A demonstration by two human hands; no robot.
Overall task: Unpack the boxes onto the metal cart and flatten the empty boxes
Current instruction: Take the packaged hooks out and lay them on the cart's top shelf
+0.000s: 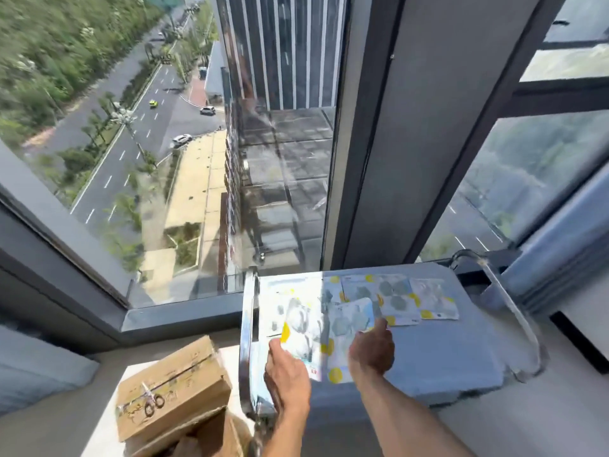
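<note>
The metal cart (445, 351) stands against the window, its grey top carrying several flat white packs with yellow dots. My left hand (286, 371) holds the near edge of a large white pack (293, 315) lying at the cart's left end. My right hand (372, 347) pinches a smaller pack (351, 316) just above the others. Two more packs (395, 295) lie toward the cart's far side. A taped brown cardboard box (171, 387) with scissors (153, 400) on top sits low at the left, on another box.
The cart's chrome handle rails (248, 341) rise at its left end and at its right end (514, 318). Floor-to-ceiling windows and a dark pillar (395, 143) stand right behind the cart. A low pale ledge (59, 423) runs along the left.
</note>
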